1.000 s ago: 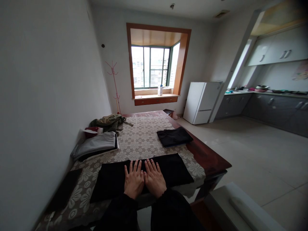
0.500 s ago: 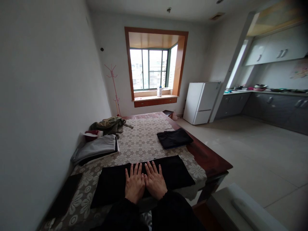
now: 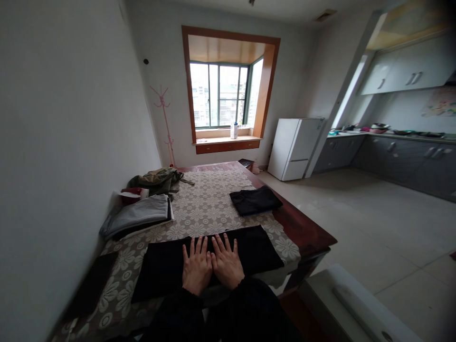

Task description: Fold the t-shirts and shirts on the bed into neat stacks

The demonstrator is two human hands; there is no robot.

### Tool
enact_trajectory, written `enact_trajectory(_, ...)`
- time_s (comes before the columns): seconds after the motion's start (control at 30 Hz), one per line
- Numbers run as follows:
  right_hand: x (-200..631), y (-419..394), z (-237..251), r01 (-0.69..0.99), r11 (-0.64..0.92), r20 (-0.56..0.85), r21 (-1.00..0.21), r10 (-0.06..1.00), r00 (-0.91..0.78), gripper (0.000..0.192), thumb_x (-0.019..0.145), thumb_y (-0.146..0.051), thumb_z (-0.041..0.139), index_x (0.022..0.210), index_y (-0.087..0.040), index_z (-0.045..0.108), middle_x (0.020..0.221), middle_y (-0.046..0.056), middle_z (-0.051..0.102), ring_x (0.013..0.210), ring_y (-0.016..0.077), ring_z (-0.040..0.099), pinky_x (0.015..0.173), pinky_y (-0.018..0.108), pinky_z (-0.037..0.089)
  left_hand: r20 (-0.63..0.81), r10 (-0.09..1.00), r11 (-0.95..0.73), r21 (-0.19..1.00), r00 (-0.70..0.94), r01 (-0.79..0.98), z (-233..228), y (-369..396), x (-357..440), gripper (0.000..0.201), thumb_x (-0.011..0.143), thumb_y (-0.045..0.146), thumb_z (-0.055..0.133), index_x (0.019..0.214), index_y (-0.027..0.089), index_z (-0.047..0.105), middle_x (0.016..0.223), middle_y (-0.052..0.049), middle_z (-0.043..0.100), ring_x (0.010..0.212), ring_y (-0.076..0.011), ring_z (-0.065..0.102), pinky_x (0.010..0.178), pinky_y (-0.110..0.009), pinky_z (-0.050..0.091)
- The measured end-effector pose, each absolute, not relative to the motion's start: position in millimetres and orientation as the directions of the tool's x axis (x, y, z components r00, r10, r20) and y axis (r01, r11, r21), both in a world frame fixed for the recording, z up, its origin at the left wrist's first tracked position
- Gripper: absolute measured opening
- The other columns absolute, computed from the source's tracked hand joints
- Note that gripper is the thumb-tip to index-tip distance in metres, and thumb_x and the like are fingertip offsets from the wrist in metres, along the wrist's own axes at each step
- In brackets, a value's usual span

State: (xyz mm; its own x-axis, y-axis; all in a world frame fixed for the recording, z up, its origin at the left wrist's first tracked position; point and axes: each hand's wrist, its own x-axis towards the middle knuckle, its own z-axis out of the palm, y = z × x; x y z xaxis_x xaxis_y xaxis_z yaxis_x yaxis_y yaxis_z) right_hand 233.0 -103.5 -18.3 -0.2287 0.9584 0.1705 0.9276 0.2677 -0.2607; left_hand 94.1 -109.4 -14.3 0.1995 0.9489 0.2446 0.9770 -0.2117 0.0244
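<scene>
A folded black garment (image 3: 164, 266) lies flat across the near end of the table; its exact kind is hard to make out. My left hand (image 3: 196, 267) rests palm down on its middle, fingers stretched out. Right beside it, my right hand (image 3: 227, 262) is also pressed flat on the black cloth with fingers spread. The two thumbs touch or nearly touch. Beneath the garment is a flower-patterned lace tablecloth (image 3: 199, 199).
Another folded dark garment (image 3: 255, 200) lies farther right on the table (image 3: 306, 232). Along the left wall are folded grey clothes (image 3: 138, 214), an olive bag (image 3: 156, 180) and a flat dark item (image 3: 90, 285). A light-coloured bench-like piece (image 3: 342, 304) stands at the lower right.
The camera view has tilted and shifted slightly, so the scene sits a little higher and farther left. Both hands stay flat on the black garment, which looks the same.
</scene>
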Motion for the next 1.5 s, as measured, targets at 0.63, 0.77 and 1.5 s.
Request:
enact_trajectory(0.63,234,-104,-14,0.937,0.258,0.128,-0.238,0.964,-0.233,0.06,0.104,-0.039,0.032,0.162,-0.021,0.03,0.17,0.004,0.021,0.159,0.0327,0.012,0.125,0.065,0.007,0.278,0.937,-0.223,0.007,0.212,0.975,-13,-113,94,0.058,0.098,0.027,0.036,0.156,0.026,0.041,0.166,-0.004,0.04,0.156,-0.0335,0.027,0.124,-0.067,0.019)
enact_trajectory(0.77,234,-104,-13,0.928,0.27,0.122,-0.257,0.961,-0.246,0.061,0.104,-0.038,0.032,0.162,-0.019,0.03,0.17,0.005,0.02,0.159,0.0333,0.012,0.125,0.065,0.005,0.257,0.945,-0.213,0.016,0.202,0.977,-11,-112,93,0.059,0.099,0.028,0.036,0.157,0.026,0.04,0.167,-0.004,0.037,0.156,-0.0334,0.026,0.125,-0.067,0.018)
enact_trajectory(1.5,352,-79,-19,0.981,0.124,0.139,-0.148,0.985,-0.104,0.063,0.103,-0.048,0.032,0.16,-0.022,0.036,0.168,0.003,0.034,0.157,0.0261,0.023,0.128,0.05,0.009,0.168,0.985,-0.04,0.063,0.029,0.997,9,-113,-8,0.058,0.103,0.041,0.029,0.156,0.021,0.043,0.162,-0.007,0.046,0.152,-0.0274,0.037,0.126,-0.055,0.021)
